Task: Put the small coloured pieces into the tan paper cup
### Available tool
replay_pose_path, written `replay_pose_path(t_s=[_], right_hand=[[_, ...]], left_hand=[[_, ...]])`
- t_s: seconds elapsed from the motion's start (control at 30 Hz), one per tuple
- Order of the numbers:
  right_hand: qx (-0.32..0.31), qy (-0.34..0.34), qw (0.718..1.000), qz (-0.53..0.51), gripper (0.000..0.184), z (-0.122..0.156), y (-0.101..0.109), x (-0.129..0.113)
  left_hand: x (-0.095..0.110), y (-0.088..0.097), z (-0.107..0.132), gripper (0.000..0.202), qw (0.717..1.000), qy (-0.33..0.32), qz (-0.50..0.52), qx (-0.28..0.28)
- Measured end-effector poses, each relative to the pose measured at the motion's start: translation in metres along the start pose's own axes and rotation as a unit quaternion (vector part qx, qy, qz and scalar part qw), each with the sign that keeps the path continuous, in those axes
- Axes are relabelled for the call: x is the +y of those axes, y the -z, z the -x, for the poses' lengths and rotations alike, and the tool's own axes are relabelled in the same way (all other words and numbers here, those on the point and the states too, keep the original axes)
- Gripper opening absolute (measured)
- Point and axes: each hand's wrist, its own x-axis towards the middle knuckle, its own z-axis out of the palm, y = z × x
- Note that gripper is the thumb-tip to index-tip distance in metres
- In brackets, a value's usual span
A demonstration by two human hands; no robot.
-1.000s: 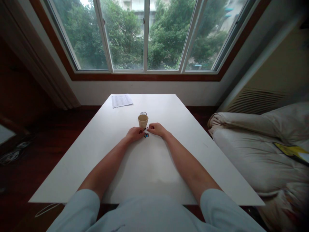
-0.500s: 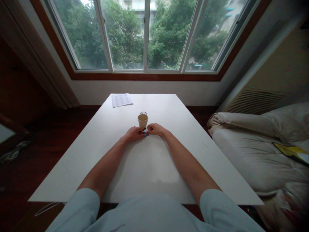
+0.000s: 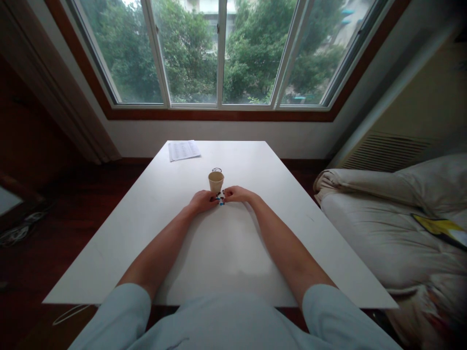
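Small pieces (image 3: 221, 201), some blue and some dark, lie in a loose cluster on the white table (image 3: 226, 253), in the narrow space between your left hand (image 3: 204, 200) and your right hand (image 3: 238, 194), just your side of the cup (image 3: 216, 182). Blue shows on the pieces nearest you and beside your left fingertips; darker bits sit farther out, toward the cup's base. From your viewpoint the pieces are too tiny to count or to give a clear shape, and your fingers partly cover the cluster's edges.
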Motion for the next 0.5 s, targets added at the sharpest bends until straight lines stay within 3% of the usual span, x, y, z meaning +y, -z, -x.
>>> replay_pose_path(t_s=[0.13, 0.33, 0.5], right_hand=[[-0.003, -0.012, 1.000, 0.024, 0.032, -0.0008, -0.0006, -0.0019], [0.071, -0.029, 0.997, 0.027, 0.029, -0.0019, -0.0052, -0.0011], [0.048, -0.027, 0.998, 0.023, 0.035, -0.0022, -0.0054, -0.0013]], left_hand=[[0.0006, -0.0006, -0.0011, 0.031, 1.000, 0.013, -0.014, -0.001], [-0.0010, 0.0001, -0.0004, 0.031, 0.999, 0.028, -0.005, 0.018], [0.0026, 0.0008, 0.0009, 0.034, 0.999, 0.047, 0.015, 0.017]])
